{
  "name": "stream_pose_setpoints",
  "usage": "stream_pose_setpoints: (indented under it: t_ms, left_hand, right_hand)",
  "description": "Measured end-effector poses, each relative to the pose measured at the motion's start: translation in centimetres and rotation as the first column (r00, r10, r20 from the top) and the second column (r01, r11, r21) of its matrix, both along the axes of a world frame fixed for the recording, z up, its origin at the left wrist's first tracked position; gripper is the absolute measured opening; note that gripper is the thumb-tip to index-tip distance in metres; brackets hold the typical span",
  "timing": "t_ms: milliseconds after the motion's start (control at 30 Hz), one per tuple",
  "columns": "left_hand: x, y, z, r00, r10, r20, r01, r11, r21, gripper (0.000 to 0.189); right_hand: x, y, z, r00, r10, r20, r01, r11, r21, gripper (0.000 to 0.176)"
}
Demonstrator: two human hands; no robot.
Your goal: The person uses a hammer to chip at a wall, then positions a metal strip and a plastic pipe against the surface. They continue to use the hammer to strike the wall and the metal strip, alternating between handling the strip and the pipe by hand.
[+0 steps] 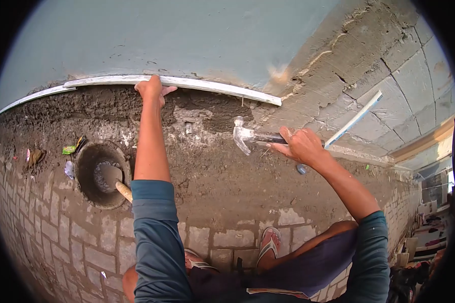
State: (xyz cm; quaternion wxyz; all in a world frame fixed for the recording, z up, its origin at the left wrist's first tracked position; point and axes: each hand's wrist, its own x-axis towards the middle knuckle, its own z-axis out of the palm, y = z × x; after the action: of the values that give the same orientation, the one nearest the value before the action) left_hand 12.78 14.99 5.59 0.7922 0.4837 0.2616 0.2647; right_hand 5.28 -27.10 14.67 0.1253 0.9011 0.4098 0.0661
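Observation:
My left hand (152,89) presses on a long white strip (207,86) that lies along the foot of a pale blue wall (177,35). My right hand (301,146) grips the handle of a claw hammer (247,136), whose metal head hangs over the wet mortar bed (207,166) just below the strip's right end. A small nail (242,102) seems to stand under the strip near the hammer head. Both arms wear blue-green sleeves.
A round pan (102,174) with a trowel (115,181) in it sits on the ground at left. A white and blue pipe (352,121) leans on the rough concrete wall at right. Scraps of litter lie at far left. My sandalled feet rest on paving bricks (227,237).

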Motion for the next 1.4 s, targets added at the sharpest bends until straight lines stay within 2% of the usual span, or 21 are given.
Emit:
stream_pose_setpoints:
  t_ms: [33, 67, 100, 133, 200, 267, 400, 467, 533, 633, 733, 867, 1033, 1067, 1167, 1200, 1267, 1333, 1367, 1400]
  left_hand:
    - [-0.4, -0.4, 0.4, 1.0, -0.003, -0.012, 0.003, 1.0, -0.009, 0.048]
    - [-1.4, -1.7, 1.9, 0.995, 0.095, -0.025, -0.096, 0.995, -0.007, 0.056]
    - [-1.8, -1.7, 2.0, 0.994, 0.085, -0.065, -0.086, 0.996, -0.01, 0.069]
    - [-2.0, -2.1, 2.1, 0.987, 0.156, -0.021, -0.156, 0.988, 0.02, 0.071]
    - [-1.6, -2.0, 1.8, 0.983, 0.176, -0.044, -0.176, 0.984, -0.006, 0.073]
    - [-2.1, -1.6, 2.1, 0.996, 0.074, -0.057, -0.078, 0.995, -0.069, 0.078]
    - [-2.2, -1.7, 2.1, 0.993, 0.075, -0.093, -0.081, 0.994, -0.069, 0.076]
    - [-2.2, -1.9, 2.4, 0.988, 0.14, -0.064, -0.146, 0.984, -0.101, 0.068]
    - [-1.8, -1.8, 2.1, 0.988, 0.138, -0.069, -0.146, 0.983, -0.113, 0.069]
    - [-2.2, -1.9, 2.1, 0.993, 0.116, -0.029, -0.118, 0.989, -0.09, 0.08]
    - [-3.0, -2.0, 2.9, 0.997, 0.045, -0.062, -0.053, 0.989, -0.135, 0.08]
    - [-2.4, -1.8, 2.4, 0.992, 0.092, -0.083, -0.101, 0.987, -0.122, 0.082]
    - [-3.3, -1.9, 3.3, 0.997, 0.031, -0.065, -0.038, 0.994, -0.107, 0.084]
    - [-3.3, -2.2, 3.4, 0.997, 0.073, -0.025, -0.075, 0.993, -0.087, 0.084]
    - [-2.2, -1.7, 2.6, 0.997, 0.07, -0.024, -0.072, 0.994, -0.081, 0.057]
    - [-1.5, -1.4, 2.0, 0.997, 0.071, -0.028, -0.073, 0.993, -0.093, 0.054]
    - [-0.8, -1.0, 1.2, 0.997, 0.078, 0.004, -0.077, 0.996, -0.049, 0.051]
    - [-1.1, -1.6, 2.0, 0.99, 0.134, -0.047, -0.137, 0.988, -0.075, 0.047]
    - [-0.3, -0.6, 1.0, 0.996, 0.08, -0.04, -0.083, 0.995, -0.06, 0.079]
    - [-0.4, -0.9, 1.1, 0.996, 0.073, -0.045, -0.076, 0.995, -0.064, 0.079]
  right_hand:
    - [0.6, 0.0, -0.8, 1.0, 0.002, 0.005, -0.003, 0.999, 0.05, 0.055]
    - [0.9, 0.2, -1.3, 0.999, -0.048, -0.026, 0.05, 0.996, 0.069, 0.055]
    - [1.1, 0.4, -1.5, 0.995, -0.078, -0.058, 0.082, 0.993, 0.081, 0.055]
    - [1.2, 0.7, -1.5, 0.993, -0.089, -0.074, 0.096, 0.992, 0.087, 0.056]
    - [1.2, 0.1, -2.1, 0.99, -0.117, -0.076, 0.125, 0.986, 0.111, 0.057]
    - [1.2, -0.3, -2.3, 0.993, -0.102, -0.064, 0.109, 0.986, 0.128, 0.057]
    - [1.2, -0.7, -2.6, 0.987, -0.151, -0.052, 0.154, 0.985, 0.072, 0.057]
    - [0.9, -0.8, -2.6, 0.984, -0.155, -0.089, 0.165, 0.978, 0.124, 0.056]
    - [1.0, -1.1, -2.8, 0.987, -0.14, -0.076, 0.149, 0.979, 0.14, 0.055]
    - [0.8, -1.3, -2.3, 0.99, -0.127, -0.053, 0.133, 0.982, 0.135, 0.055]
    - [0.6, -1.0, -1.8, 0.991, -0.132, -0.036, 0.136, 0.982, 0.132, 0.055]
    - [0.4, -0.5, -1.3, 0.985, -0.17, -0.038, 0.174, 0.975, 0.14, 0.055]
    - [0.1, 0.3, -1.0, 0.988, -0.151, -0.038, 0.155, 0.976, 0.154, 0.057]
    - [-0.3, 0.3, -0.7, 0.986, -0.163, -0.041, 0.167, 0.976, 0.141, 0.057]
    - [-0.2, -0.1, -0.8, 0.989, -0.139, -0.047, 0.143, 0.985, 0.094, 0.06]
    - [0.0, -0.1, -0.9, 0.993, -0.118, -0.022, 0.12, 0.99, 0.077, 0.06]
    - [0.9, 0.0, -0.9, 0.991, -0.103, -0.083, 0.106, 0.994, 0.039, 0.06]
    - [2.3, 0.4, -1.2, 0.992, -0.117, -0.054, 0.116, 0.993, -0.015, 0.059]
    - [2.6, 0.3, -1.5, 0.995, -0.096, -0.021, 0.095, 0.993, -0.063, 0.059]
    - [2.8, -0.2, -1.9, 0.994, -0.104, -0.026, 0.102, 0.992, -0.069, 0.059]
